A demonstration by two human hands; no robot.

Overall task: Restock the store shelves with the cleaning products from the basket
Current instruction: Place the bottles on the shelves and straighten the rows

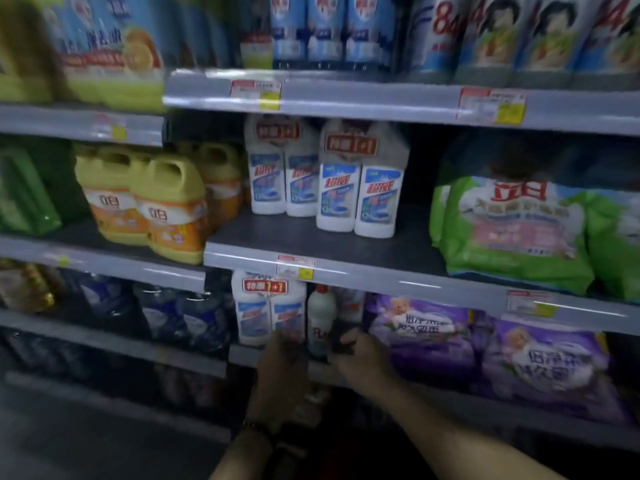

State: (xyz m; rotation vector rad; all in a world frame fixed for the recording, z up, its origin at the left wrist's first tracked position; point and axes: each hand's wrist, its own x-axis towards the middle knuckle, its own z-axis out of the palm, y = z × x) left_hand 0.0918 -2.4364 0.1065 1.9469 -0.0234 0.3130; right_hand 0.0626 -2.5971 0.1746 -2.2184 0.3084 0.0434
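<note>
Left hand: the left hand (282,358) reaches up to the lower shelf (246,356), its back turned to the camera, with a dark band (256,427) on the wrist.
Left fingers: the fingers (280,337) lie against the bottom of the twin pack (266,306). Blur and dim light hide whether they grip it or only touch it.
Right hand: the right hand (362,356) is at the same shelf edge, just right of the single bottle (321,317).
Right fingers: curled inward at the dark gap beside the bottle. I cannot tell whether they hold anything.
Twin pack: two white bottles with blue labels, joined by a red "1+1" band, stand upright at the left end of the lower shelf.
Single bottle: white with a red cap, it stands upright between the two hands, just right of the twin pack.
Purple bags: the purple bags (422,334) lie on the lower shelf to the right of the right hand.
Middle shelf: the middle shelf (346,251) carries two more white packs (360,188) side by side, with bare shelf in front of them.
Price tag: a price tag (294,268) sits on the middle shelf's rim, above the twin pack.
Yellow jugs: the yellow jugs (169,209) stand to the left of the white packs.
Green bags: the green bags (512,230) lie to the right, well apart from the white packs.
Top shelf: blue-and-white bottles (329,29) stand in a row.
</note>
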